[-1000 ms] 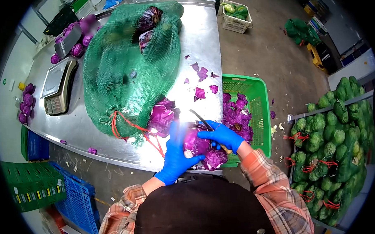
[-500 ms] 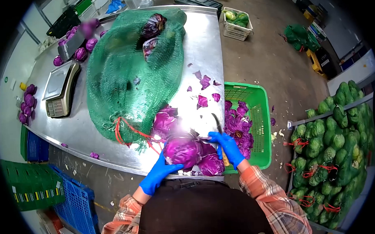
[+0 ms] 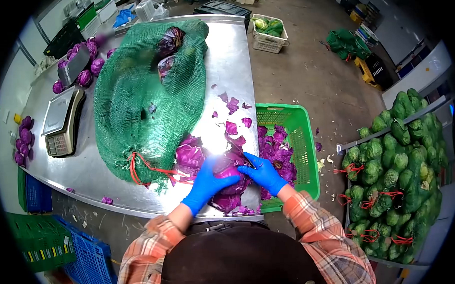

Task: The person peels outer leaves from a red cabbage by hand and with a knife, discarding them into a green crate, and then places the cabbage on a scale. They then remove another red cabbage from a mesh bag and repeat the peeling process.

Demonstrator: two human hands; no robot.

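My left hand (image 3: pixel 206 185), in a blue glove, grips the left side of a red cabbage (image 3: pixel 229 170) at the table's near edge. My right hand (image 3: pixel 263 175), also gloved, is closed round a knife (image 3: pixel 249 160) and presses on the cabbage's right side. Most of the knife is hidden by the hand and leaves. Another red cabbage (image 3: pixel 189 156) lies just beyond my left hand, and purple pieces (image 3: pixel 224 203) sit below the held one. Right of the table, a green crate (image 3: pixel 305 177) holds loose purple leaves (image 3: pixel 275 153).
A green mesh sack (image 3: pixel 146 105) with red cabbages inside covers much of the metal table (image 3: pixel 229 52). A scale (image 3: pixel 61 125) stands at left, near more red cabbages (image 3: pixel 24 141). Netted green vegetables (image 3: pixel 389 181) are stacked at right. A white basket (image 3: pixel 270 40) stands on the floor.
My right hand has moved left, bringing the knife against the cabbage. My left hand has shifted up and right onto the cabbage. The whole view has swung slightly.
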